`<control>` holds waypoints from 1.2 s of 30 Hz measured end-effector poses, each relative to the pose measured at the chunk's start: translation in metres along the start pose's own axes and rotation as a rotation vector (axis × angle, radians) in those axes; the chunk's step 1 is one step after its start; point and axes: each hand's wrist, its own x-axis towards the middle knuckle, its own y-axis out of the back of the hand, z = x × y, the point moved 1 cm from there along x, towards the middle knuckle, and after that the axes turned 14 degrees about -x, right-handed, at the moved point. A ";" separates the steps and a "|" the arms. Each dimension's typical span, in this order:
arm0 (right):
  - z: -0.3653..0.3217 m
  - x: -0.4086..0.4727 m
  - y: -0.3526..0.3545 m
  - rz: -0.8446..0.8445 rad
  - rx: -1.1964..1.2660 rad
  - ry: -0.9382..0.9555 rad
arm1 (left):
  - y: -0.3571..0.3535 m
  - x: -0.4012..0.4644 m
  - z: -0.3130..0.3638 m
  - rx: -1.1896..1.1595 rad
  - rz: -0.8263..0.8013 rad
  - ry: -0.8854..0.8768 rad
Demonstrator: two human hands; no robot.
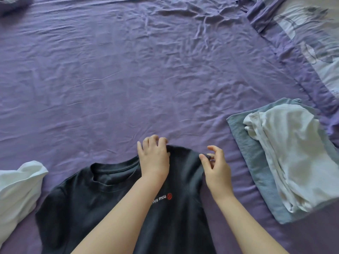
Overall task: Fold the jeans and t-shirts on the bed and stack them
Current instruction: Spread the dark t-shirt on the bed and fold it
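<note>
- left hand (155,156): palm down, fingers curled over the far edge of the black t-shirt (95,204), gripping a bunch of fabric at the shoulder/sleeve fold. Forearm comes up from bottom centre, lying across the shirt's chest.
- right hand (216,165): thumb and forefinger pinch a small tip of the same black edge, just right of the left hand; other fingers spread and lifted off. Forearm enters from bottom right.
- Both hands sit close together, not touching, at the shirt's far right corner.
- black t-shirt: lies on the purple sheet (128,70) at bottom centre, front side up. Long axis runs near-to-far, collar (113,171) at the far end, hem out of frame at the bottom. Right side looks folded in; left sleeve still spread flat.
- Look: dark charcoal, ribbed round neck, small white lettering plus red round logo (169,196) on the chest, partly hidden by the left forearm.
- Right of the hands, apart from the shirt: folded white garment (289,153) stacked on a folded blue-grey garment (256,165).
- Left edge: loose white garment (18,191), just beside the black sleeve.
- Far right: patterned bedding (311,43).
</note>
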 end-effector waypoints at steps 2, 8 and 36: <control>0.006 -0.008 -0.001 -0.059 -0.034 0.009 | 0.001 -0.013 0.007 0.019 0.091 -0.129; 0.007 -0.047 0.004 -0.122 0.126 -0.014 | -0.017 -0.076 0.003 -0.076 -0.045 -0.286; 0.021 -0.103 0.011 -0.113 -0.412 0.539 | -0.002 -0.056 0.016 -0.173 -0.355 -0.006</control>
